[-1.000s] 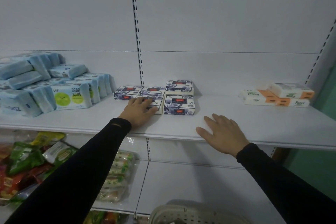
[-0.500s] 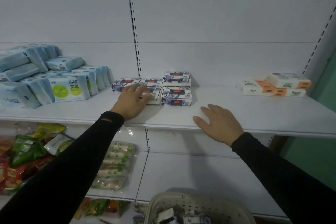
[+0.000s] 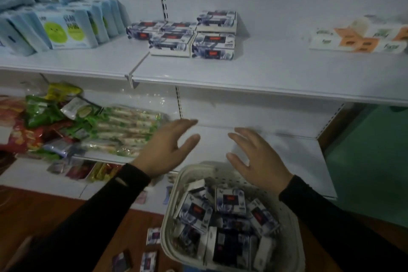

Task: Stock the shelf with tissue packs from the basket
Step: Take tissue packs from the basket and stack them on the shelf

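Several dark-and-white patterned tissue packs (image 3: 189, 37) sit grouped on the upper white shelf (image 3: 254, 81), some stacked two high. Below, a pale perforated basket (image 3: 176, 218) on the floor holds several more of the same tissue packs (image 3: 229, 201). My left hand (image 3: 164, 148) hovers with fingers spread just above and left of the basket's far rim, holding nothing. Above the basket's far right side my right hand (image 3: 256, 154) hangs the same way, fingers spread and empty.
Blue wipe packs (image 3: 66, 28) fill the upper shelf's left end; white-and-orange tissue packs (image 3: 362, 37) lie at its right. Snack bags (image 3: 66, 121) crowd the lower shelf's left. A few loose tissue packs (image 3: 150, 249) lie on the wooden floor left of the basket.
Both hands have left the upper shelf and dropped down to just above the basket. The view has tilted downward, bringing the basket's contents into sight.
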A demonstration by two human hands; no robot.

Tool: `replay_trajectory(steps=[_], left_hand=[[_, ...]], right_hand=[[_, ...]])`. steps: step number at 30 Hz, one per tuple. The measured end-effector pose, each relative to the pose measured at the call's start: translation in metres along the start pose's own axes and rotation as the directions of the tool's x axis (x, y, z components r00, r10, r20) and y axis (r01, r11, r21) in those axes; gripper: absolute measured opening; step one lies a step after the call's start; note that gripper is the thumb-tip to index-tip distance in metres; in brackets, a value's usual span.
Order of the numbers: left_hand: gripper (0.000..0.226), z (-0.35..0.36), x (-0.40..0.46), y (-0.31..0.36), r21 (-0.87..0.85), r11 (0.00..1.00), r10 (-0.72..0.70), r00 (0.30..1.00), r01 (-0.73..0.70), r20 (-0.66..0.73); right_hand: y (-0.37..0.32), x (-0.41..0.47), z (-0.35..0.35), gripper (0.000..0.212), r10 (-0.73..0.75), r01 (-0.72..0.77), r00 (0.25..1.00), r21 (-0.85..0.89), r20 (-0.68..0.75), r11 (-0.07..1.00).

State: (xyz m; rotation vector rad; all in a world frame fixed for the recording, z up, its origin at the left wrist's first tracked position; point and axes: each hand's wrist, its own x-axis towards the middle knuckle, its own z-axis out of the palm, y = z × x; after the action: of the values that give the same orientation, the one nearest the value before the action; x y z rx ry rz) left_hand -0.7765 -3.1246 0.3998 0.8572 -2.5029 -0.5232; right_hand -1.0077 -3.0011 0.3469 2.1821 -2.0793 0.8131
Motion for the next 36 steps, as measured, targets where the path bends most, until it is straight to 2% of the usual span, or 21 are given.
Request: replay_trajectory(steps=[3, 5, 8, 11, 13, 15, 18, 20, 21, 22, 24, 26, 28, 30, 32, 34, 36], left_hand=[[0.068, 0.055, -0.026, -0.021, 0.092, 0.991, -0.114, 0.965, 0.095, 0.235], [0.076, 0.082, -0.041, -0.037, 0.154, 0.98, -0.173, 0.924, 0.127, 0.342], [0.082, 0.107, -0.061, -0.055, 0.259, 0.964, -0.179, 0.859, 0.055, 0.48], [0.07, 0.118, -0.077, -0.071, 0.368, 0.929, -0.191, 0.818, -0.027, 0.542], [0.068, 0.129, -0.086, -0.082, 0.416, 0.904, -0.185, 0.781, -0.103, 0.596], [0.077, 0.147, -0.097, -0.098, 0.419, 0.894, -0.153, 0.769, -0.16, 0.621], [0.08, 0.163, -0.103, -0.108, 0.485, 0.86, -0.25, 0.7, -0.156, 0.669], [0.075, 0.168, -0.105, -0.11, 0.5, 0.851, -0.243, 0.723, -0.161, 0.646], [0.07, 0.168, -0.106, -0.108, 0.495, 0.852, -0.25, 0.7, -0.169, 0.669], [0.064, 0.172, -0.108, -0.11, 0.492, 0.852, -0.239, 0.704, -0.178, 0.669], [0.06, 0.176, -0.109, -0.116, 0.462, 0.871, -0.184, 0.761, -0.167, 0.623], [0.062, 0.171, -0.103, -0.112, 0.396, 0.91, -0.14, 0.806, -0.124, 0.575], [0.056, 0.16, -0.093, -0.099, 0.277, 0.96, -0.099, 0.87, -0.044, 0.484], [0.053, 0.142, -0.079, -0.084, 0.079, 0.993, -0.107, 0.931, 0.085, 0.35], [0.057, 0.122, -0.062, -0.071, -0.035, 0.979, -0.178, 0.928, 0.2, 0.326], [0.059, 0.105, -0.047, -0.065, -0.099, 0.969, -0.19, 0.943, 0.224, 0.273], [0.057, 0.085, -0.032, -0.059, -0.139, 0.975, -0.15, 0.975, 0.174, 0.165]], right_hand=[[0.008, -0.027, 0.035, 0.068, 0.101, -0.111, 0.976, 0.042, 0.195, 0.993], [0.007, -0.039, 0.055, 0.07, 0.131, -0.157, 0.938, 0.057, 0.321, 0.986], [0.001, -0.051, 0.087, 0.063, 0.161, -0.204, 0.854, 0.034, 0.495, 0.978], [-0.008, -0.056, 0.122, 0.082, 0.234, -0.321, 0.748, 0.031, 0.621, 0.947], [-0.012, -0.062, 0.148, 0.069, 0.283, -0.401, 0.678, 0.018, 0.678, 0.916], [-0.016, -0.068, 0.172, 0.055, 0.333, -0.473, 0.61, -0.007, 0.719, 0.881], [-0.026, -0.075, 0.203, 0.067, 0.38, -0.553, 0.467, -0.071, 0.798, 0.83], [-0.034, -0.077, 0.215, 0.074, 0.407, -0.65, 0.412, -0.051, 0.815, 0.759], [-0.036, -0.077, 0.219, 0.075, 0.422, -0.708, 0.408, -0.012, 0.809, 0.707], [-0.037, -0.077, 0.221, 0.074, 0.44, -0.77, 0.412, 0.047, 0.798, 0.637], [-0.036, -0.075, 0.219, 0.074, 0.493, -0.861, 0.432, 0.184, 0.755, 0.473], [-0.03, -0.07, 0.211, 0.074, 0.566, -0.894, 0.44, 0.284, 0.697, 0.346], [-0.021, -0.058, 0.195, 0.071, 0.611, -0.895, 0.44, 0.376, 0.658, 0.239], [-0.013, -0.041, 0.173, 0.059, 0.633, -0.864, 0.467, 0.47, 0.618, 0.18], [-0.008, -0.02, 0.144, 0.045, 0.642, -0.833, 0.489, 0.535, 0.591, 0.142], [-0.006, 0.002, 0.115, 0.033, 0.634, -0.78, 0.529, 0.618, 0.564, 0.101], [-0.008, 0.026, 0.088, 0.034, 0.609, -0.72, 0.574, 0.691, 0.548, 0.058]])
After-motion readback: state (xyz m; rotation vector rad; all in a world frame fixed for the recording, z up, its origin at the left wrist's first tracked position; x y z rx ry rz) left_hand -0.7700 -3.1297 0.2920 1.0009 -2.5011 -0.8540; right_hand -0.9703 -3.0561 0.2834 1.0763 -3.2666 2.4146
